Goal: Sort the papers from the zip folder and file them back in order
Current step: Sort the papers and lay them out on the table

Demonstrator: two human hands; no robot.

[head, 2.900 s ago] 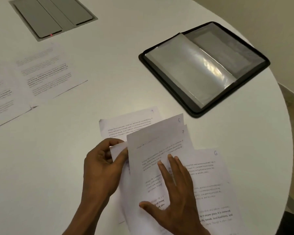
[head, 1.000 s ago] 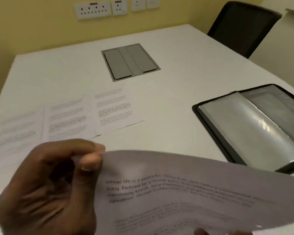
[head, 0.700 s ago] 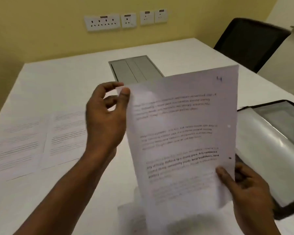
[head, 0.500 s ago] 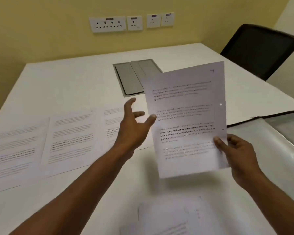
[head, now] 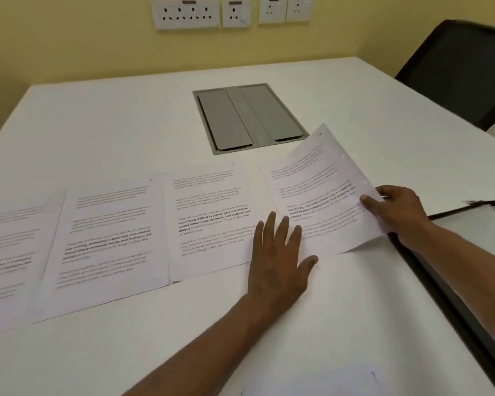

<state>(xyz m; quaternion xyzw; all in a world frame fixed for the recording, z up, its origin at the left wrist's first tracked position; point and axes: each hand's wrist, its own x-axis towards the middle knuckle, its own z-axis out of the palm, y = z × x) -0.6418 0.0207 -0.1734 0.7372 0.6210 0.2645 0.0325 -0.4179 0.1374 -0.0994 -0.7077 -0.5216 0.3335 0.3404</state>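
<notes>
Left hand (head: pixel 279 258) lies flat, fingers straight, pressing the near-left corner of the numbered sheet (head: pixel 323 192). Right hand (head: pixel 397 212) pinches that sheet's right edge, which sits lifted off the table (head: pixel 126 124). Risk: letting go before it's squared could skew it over the sheet just left of the left hand (the edges nearly touch). Count: three laid sheets (head: pixel 209 215) to the left plus this one, four; unsorted pile (head: pixel 312 381) below the hands, number unclear; one zip folder (head: pixel 440 287) under the right forearm.
</notes>
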